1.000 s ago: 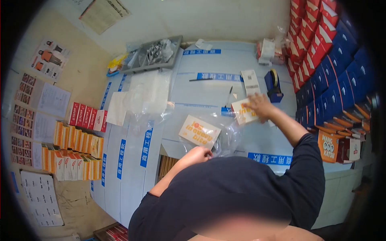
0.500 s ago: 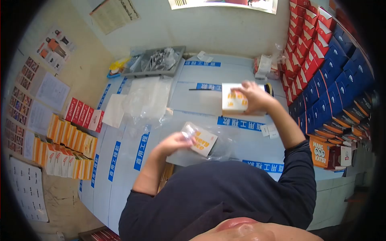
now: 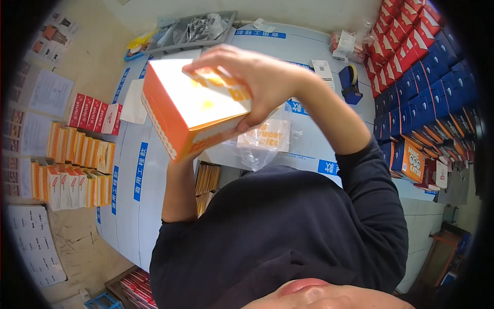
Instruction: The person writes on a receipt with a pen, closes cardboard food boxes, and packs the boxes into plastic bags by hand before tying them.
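Note:
A box (image 3: pixel 164 110) with a white printed top and orange sides is lifted close to the camera, tilted above the table. My right hand (image 3: pixel 252 77) grips it from the right, fingers over the top and thumb on the near side. My left forearm comes up beneath the box, which hides my left hand, so its fingers do not show. Under my right wrist, a white piece with orange lettering (image 3: pixel 265 135) lies on the table with a clear plastic bag (image 3: pixel 254 157) around it.
A grey tray (image 3: pixel 190 38) of plastic bags stands at the back. A blue tape dispenser (image 3: pixel 351 85) sits at the right, near stacked red boxes (image 3: pixel 396 51) and blue boxes (image 3: pixel 417 98). Rows of orange-and-white boxes (image 3: pixel 77 149) line the left edge.
My right hand has raised the box from the back of the table and brought it left and nearer. My left hand has left the lettered piece and gone behind the box.

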Demonstrator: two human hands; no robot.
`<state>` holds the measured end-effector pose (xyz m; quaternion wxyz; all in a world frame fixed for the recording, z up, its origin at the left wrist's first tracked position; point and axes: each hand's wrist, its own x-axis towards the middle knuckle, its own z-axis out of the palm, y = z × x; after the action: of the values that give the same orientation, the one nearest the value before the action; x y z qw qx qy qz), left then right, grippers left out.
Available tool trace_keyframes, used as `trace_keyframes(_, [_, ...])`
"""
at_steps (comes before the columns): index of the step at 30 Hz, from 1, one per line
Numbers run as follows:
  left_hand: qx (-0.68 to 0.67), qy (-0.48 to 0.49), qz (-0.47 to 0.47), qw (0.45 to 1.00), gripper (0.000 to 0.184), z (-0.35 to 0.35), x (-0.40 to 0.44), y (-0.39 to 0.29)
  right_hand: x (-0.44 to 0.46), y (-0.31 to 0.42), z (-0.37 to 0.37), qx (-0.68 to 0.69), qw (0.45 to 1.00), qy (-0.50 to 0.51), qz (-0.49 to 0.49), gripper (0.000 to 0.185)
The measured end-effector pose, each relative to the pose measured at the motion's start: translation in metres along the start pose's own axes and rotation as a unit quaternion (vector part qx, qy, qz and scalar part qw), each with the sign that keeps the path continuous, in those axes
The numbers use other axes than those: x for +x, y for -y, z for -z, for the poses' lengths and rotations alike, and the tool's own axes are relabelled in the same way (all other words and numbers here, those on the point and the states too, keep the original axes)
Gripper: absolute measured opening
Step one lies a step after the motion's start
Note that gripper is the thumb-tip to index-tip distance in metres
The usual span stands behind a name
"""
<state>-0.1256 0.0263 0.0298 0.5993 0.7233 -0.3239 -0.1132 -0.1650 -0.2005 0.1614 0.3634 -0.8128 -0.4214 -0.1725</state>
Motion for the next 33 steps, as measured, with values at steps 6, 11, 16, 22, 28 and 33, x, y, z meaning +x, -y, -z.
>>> trace_keyframes(6, [-0.14, -0.006, 0.177, 0.974, 0.05, 0.021, -0.035, 0.024, -0.09, -0.056, -0.069, 0.251, 0.919, 0.162, -0.256, 0.099])
trace_keyframes(11, [-0.155, 0.08, 0.196, 0.965, 0.05, -0.031, -0.039, 0.018, -0.149, -0.036, -0.066, 0.051, 0.851, 0.267, -0.449, 0.093])
trace_keyframes(16, [0.067, 0.267, 0.032, 0.961, 0.057, -0.087, -0.018, 0.013, -0.135, -0.031, -0.128, -0.286, 0.833, 0.243, -0.406, 0.091])
trace_keyframes(22, [0.172, 0.327, -0.085, 0.925, 0.075, -0.107, 0.003, 0.019, -0.216, -0.085, -0.114, -0.005, 0.819, 0.064, -0.57, 0.055])
trace_keyframes(28, [0.393, 0.293, -0.108, 0.865, 0.08, -0.114, -0.002, 0.05, -0.254, 0.011, -0.057, 0.001, 0.886, 0.337, -0.317, 0.01])
trace_keyframes(33, [0.333, 0.316, -0.04, 0.887, 0.069, -0.108, 0.013, 0.041, -0.156, 0.049, 0.039, 0.025, 0.952, 0.132, -0.274, 0.012])
